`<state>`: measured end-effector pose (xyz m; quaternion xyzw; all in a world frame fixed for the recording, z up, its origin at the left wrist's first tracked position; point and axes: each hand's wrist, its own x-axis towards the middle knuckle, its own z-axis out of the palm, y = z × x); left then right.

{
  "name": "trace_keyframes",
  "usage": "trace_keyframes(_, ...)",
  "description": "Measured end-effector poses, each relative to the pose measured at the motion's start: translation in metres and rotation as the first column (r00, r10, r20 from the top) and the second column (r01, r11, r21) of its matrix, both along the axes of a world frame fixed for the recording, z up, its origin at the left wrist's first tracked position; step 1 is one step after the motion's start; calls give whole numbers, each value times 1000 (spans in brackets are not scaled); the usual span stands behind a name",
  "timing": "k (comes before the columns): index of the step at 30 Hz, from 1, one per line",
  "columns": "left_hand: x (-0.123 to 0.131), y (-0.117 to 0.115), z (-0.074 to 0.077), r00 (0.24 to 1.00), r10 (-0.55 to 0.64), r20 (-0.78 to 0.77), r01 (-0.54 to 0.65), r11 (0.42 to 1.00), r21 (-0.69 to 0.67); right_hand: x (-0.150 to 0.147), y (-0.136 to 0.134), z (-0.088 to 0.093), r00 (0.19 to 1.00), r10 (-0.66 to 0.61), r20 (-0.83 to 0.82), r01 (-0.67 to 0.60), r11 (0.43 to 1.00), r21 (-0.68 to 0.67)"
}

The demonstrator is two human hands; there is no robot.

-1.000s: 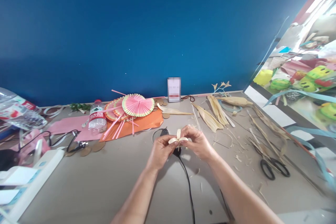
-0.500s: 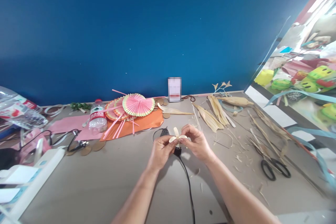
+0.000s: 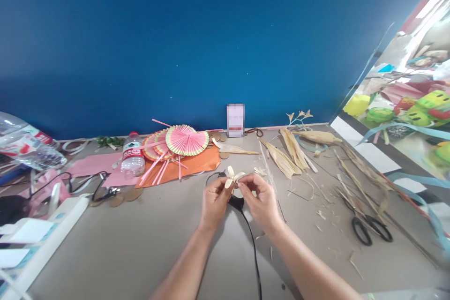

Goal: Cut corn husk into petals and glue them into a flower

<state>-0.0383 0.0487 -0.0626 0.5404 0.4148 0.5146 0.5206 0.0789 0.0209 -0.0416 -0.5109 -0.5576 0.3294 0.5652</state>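
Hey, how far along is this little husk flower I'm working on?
Done: several petals fan out of the husk flower, and trimmings lie by the scissors. In hand: the left hand and right hand both pinch its base, above the black corded tool. Left, probably: more petals or finishing, since whole husks lie unused behind.

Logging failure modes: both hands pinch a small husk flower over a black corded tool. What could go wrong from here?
1. The left hand and right hand pinch the husk flower by fingertips; its thin petals could crease or tear under a tighter squeeze.
2. The black corded tool lies just below the hands; if hot, a lowered finger might touch it.
3. Its cord runs between the forearms and could snag.
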Motion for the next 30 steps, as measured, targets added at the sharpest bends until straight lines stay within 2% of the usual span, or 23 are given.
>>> trace_keyframes(4, 0, 0, 0, 1000, 18, 11, -18, 1000, 7, -2, -1, 1, 996, -32, 79, 29, 999, 40)
trace_keyframes(12, 0, 0, -2, 999, 17, 30, -19, 999, 44, -3, 1, 3, 990, -64, 122, 53, 995, 88)
trace_keyframes(22, -1, -1, 0, 1000, 0, 25, -2, 999, 52, -4, 0, 5, 993, -50, 109, 38, 994, 107)
trace_keyframes(30, -1, 1, -3, 997, 23, 68, -25, 999, 25, -8, 1, 4, 991, -75, 113, 73, 997, 27)
